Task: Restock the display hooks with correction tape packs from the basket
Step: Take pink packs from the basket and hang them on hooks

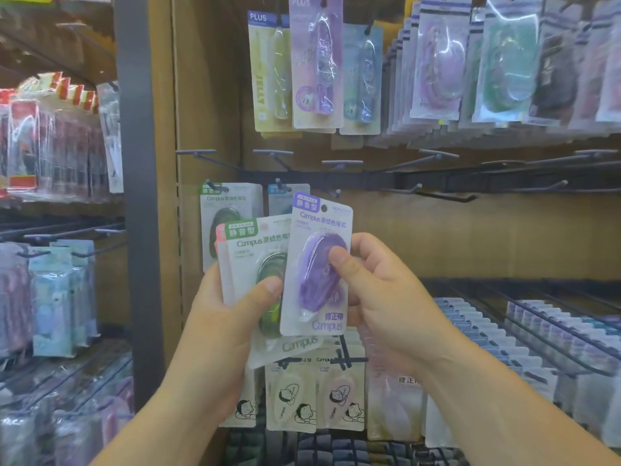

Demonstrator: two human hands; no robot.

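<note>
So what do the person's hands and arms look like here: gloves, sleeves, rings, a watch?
The left hand and right hand wear no gloves, and no ring shows on the fingers. The left forearm and right forearm are uncovered to the bottom edge: no sleeve, watch or bracelet in view. Nails are short and unpainted.

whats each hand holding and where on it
The right hand pinches the purple pack at its blister, thumb in front. The left hand grips the green-topped stack of packs by its lower half.
</note>
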